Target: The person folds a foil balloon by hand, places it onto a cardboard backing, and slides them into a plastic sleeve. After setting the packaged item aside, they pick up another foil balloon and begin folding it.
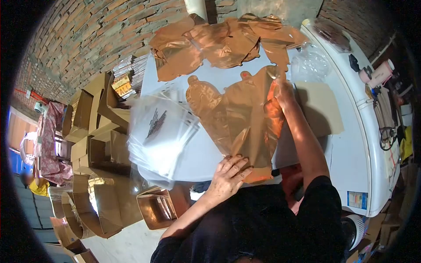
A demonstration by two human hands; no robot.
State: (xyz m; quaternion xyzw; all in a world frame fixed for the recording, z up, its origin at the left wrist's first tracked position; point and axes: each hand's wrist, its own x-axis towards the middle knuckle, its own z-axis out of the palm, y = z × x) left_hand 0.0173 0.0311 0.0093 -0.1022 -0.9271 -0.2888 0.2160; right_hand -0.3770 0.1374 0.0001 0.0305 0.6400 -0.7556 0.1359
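A shiny copper foil balloon (245, 118) lies flat on the white table (351, 144) in front of me. My left hand (228, 175) presses down on its near end, fingers spread over the foil. My right hand (280, 90) is at its far right edge, partly behind the foil, gripping it. Beside it on the left lies a second, bottle-shaped copper balloon (206, 103). A heap of more copper foil balloons (219, 41) lies at the table's far end.
A stack of clear plastic bags (158, 131) sits on the table's left side. A brown card sheet (320, 107) and a crumpled clear bag (309, 63) lie to the right. Open cardboard boxes (94, 122) crowd the floor on the left, by a brick wall.
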